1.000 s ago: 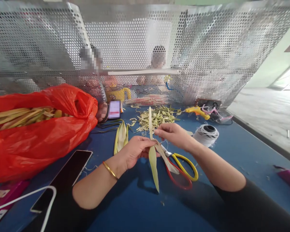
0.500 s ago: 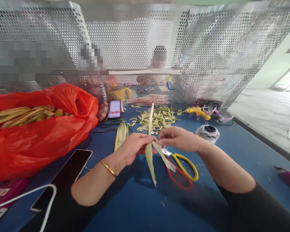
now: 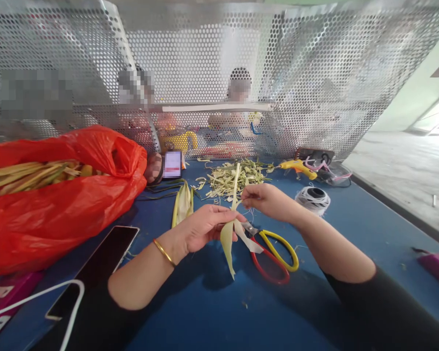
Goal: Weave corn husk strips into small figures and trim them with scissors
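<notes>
My left hand [image 3: 212, 224] is closed around a bundle of pale green-yellow husk strips [image 3: 227, 243] at the middle of the table. One narrow strip sticks up above the fingers, and wider pieces fan out below. Just above and to the right, my right hand [image 3: 259, 197] pinches what looks like a fine white thread [image 3: 250, 210], barely visible by its fingertips. Scissors [image 3: 274, 253] with one red and one yellow handle lie under and right of the hands. A ball of white string [image 3: 313, 200] sits beyond my right forearm.
Behind the hands lies a heap of cut husk scraps [image 3: 237, 180], with folded husks [image 3: 184, 204] to its left. A red plastic bag [image 3: 66, 204] and a phone [image 3: 95, 265] occupy the left. A yellow glue gun [image 3: 298, 168] lies back right, before a perforated metal screen [image 3: 197, 58].
My right hand has moved up slightly, apart from the left hand. My left hand has lowered a little, with the husk strips tilting to the right at the top.
</notes>
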The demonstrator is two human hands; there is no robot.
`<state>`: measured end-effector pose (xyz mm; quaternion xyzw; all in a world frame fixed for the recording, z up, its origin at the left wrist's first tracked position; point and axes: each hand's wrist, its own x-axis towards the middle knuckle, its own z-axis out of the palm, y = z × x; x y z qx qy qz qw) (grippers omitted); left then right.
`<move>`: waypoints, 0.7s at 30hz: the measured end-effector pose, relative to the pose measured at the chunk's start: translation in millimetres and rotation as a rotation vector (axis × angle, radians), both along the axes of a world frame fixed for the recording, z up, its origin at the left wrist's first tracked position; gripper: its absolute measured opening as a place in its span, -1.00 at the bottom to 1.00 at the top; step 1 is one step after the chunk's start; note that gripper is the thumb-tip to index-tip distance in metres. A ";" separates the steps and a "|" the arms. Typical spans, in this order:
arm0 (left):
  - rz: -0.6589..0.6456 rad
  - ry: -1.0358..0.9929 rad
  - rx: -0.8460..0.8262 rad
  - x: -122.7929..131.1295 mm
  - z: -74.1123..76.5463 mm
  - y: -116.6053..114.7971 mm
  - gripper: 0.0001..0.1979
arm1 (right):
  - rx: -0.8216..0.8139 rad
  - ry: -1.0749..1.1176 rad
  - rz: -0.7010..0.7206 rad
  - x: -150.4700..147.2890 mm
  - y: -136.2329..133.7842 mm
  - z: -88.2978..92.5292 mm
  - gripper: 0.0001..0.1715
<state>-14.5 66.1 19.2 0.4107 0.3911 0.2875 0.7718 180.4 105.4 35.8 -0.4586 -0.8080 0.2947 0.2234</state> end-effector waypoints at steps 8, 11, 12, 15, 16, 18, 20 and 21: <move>0.018 -0.006 -0.041 6.6 -7.8 -2.9 -0.84 | 0.162 0.251 -0.035 -21.6 1.2 -21.5 -0.76; 0.097 0.005 -0.025 8.2 -8.5 -2.1 -0.83 | -0.158 0.453 -0.013 -17.4 -1.8 -13.7 -0.75; 0.113 0.012 -0.023 8.4 -8.5 -2.0 -0.82 | -0.270 0.512 0.002 -16.6 -3.1 -10.9 -0.76; 0.117 0.021 -0.015 7.7 -7.6 -2.0 -0.80 | -0.403 0.624 -0.044 -19.4 -6.4 -7.7 -0.78; 0.112 0.023 -0.011 7.2 -7.1 -2.0 -0.79 | -0.403 0.645 -0.080 -21.4 -7.0 -8.4 -0.77; 0.109 0.032 -0.002 6.2 -6.1 -1.8 -0.76 | -0.397 0.677 -0.140 -25.1 -7.3 -11.1 -0.73; 0.127 0.042 0.005 5.3 -4.9 -1.3 -0.74 | -0.394 0.703 -0.171 -26.8 -6.8 -13.3 -0.72; 0.137 0.046 0.007 5.0 -4.3 -1.0 -0.74 | -0.385 0.716 -0.176 -26.7 -6.5 -13.8 -0.72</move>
